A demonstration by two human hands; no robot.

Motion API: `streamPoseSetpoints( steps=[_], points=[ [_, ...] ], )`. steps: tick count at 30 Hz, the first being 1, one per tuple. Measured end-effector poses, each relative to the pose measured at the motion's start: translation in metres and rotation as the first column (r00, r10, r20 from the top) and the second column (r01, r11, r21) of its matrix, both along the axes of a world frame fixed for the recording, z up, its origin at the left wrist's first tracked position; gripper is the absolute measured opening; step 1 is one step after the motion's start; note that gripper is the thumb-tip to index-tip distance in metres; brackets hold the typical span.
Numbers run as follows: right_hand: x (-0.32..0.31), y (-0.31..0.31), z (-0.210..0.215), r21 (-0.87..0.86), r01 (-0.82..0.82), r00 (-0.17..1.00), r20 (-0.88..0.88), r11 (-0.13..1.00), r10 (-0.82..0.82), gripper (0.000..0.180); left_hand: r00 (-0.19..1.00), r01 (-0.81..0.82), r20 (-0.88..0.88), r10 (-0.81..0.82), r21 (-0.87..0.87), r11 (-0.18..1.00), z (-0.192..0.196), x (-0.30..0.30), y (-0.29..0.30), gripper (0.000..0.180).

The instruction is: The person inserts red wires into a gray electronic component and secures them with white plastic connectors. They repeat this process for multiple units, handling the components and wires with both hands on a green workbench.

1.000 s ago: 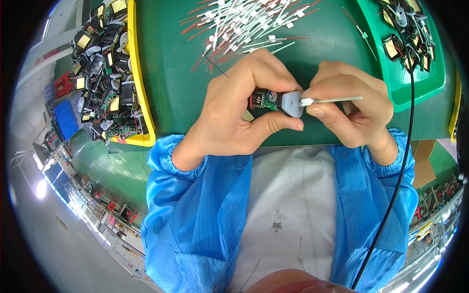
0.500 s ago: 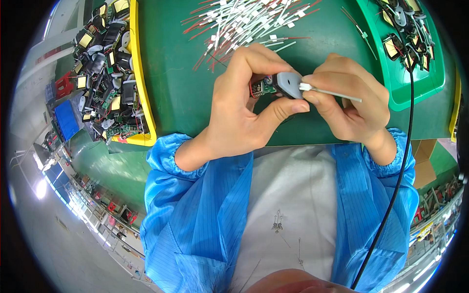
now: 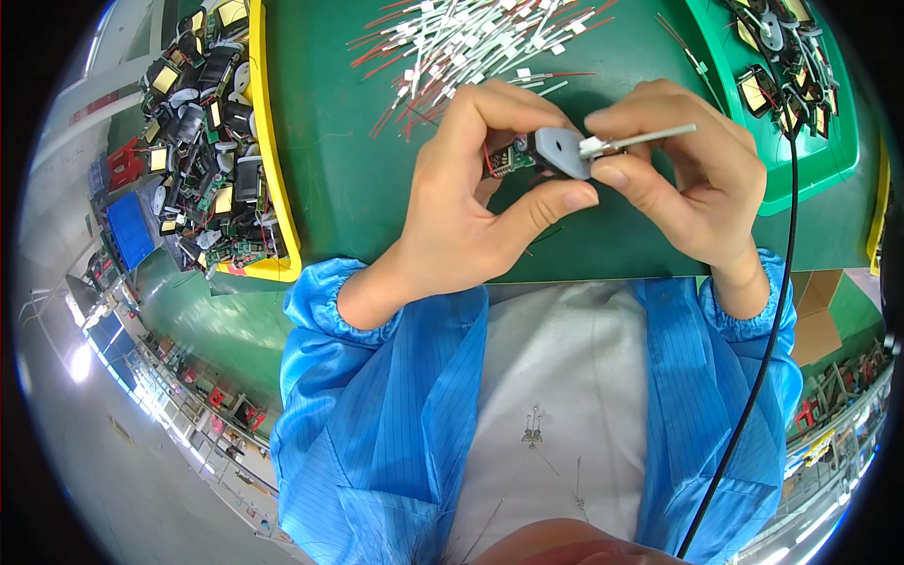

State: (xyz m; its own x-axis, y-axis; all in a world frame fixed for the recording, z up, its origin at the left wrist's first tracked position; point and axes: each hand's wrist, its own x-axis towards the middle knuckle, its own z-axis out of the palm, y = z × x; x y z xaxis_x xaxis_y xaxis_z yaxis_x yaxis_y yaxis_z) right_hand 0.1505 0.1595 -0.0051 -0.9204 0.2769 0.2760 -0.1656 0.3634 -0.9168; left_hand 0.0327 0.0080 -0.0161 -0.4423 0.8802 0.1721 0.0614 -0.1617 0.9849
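My left hand pinches a small circuit board with a grey plastic cap between thumb and fingers, above the green mat. My right hand grips a thin grey sleeved wire and presses its end against the grey cap. Both hands meet over the middle of the mat, just in front of my body.
A pile of white-sleeved red wires lies at the far side of the mat. A yellow tray full of circuit boards sits at the left. A green tray with parts stands at the right. A black cable runs down the right side.
Both hands have lifted slightly and tilted the board; the grey cap turned to face the wire, which now points up to the right.
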Motion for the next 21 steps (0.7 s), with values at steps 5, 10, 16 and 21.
streamPoseSetpoints(
  steps=[5, 10, 16, 21],
  points=[
    [-0.001, -0.004, -0.004, -0.179, 0.031, 0.999, -0.023, 0.983, -0.036, 0.012, 0.996, -0.033, -0.082, 0.036, 0.043, 0.999, -0.004, -0.001, 0.002, 0.033],
    [0.001, -0.007, -0.003, -0.125, 0.031, 0.999, -0.016, 0.992, -0.034, 0.010, 0.966, 0.061, -0.248, -0.069, -0.041, 0.997, -0.004, -0.008, -0.004, 0.035],
    [0.001, -0.008, -0.004, -0.094, 0.076, 0.996, -0.038, 0.993, -0.079, 0.009, 0.980, -0.049, -0.193, 0.059, 0.059, 0.997, -0.006, 0.000, 0.003, 0.034],
    [-0.001, -0.013, -0.008, -0.055, 0.126, 0.987, -0.095, 0.990, -0.131, 0.008, 0.986, -0.067, -0.150, 0.075, 0.056, 0.996, -0.006, 0.004, 0.002, 0.033]
  ],
)
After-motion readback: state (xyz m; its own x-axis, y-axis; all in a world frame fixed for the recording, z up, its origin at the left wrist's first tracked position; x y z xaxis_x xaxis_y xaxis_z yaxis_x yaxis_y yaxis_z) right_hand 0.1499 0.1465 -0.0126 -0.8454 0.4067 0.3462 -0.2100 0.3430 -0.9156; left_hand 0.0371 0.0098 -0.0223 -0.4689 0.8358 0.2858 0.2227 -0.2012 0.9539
